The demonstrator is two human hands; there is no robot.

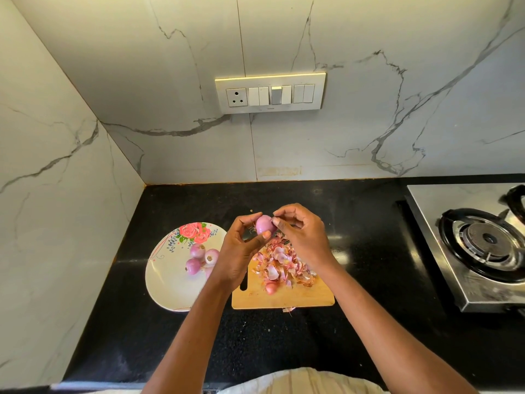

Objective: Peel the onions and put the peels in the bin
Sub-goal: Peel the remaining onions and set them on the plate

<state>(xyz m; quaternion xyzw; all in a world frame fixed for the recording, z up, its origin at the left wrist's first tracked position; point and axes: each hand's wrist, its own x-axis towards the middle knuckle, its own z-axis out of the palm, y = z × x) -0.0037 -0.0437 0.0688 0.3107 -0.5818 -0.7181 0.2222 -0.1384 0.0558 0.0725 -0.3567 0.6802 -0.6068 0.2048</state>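
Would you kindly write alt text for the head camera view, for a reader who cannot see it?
Over a wooden cutting board heaped with onion peels, the left hand holds an onion while the right hand pinches at its skin. Peeled onions sit on a flowered plate to the left; a gas stove stands right.

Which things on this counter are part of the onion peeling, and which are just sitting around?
Part of the job:
onion in hand, held by left hand, picked at by right hand
pile of peels on cutting board
small onion on the board
peeled onions on floral plate

Just lying about:
gas stove
switch panel

No bin is visible.
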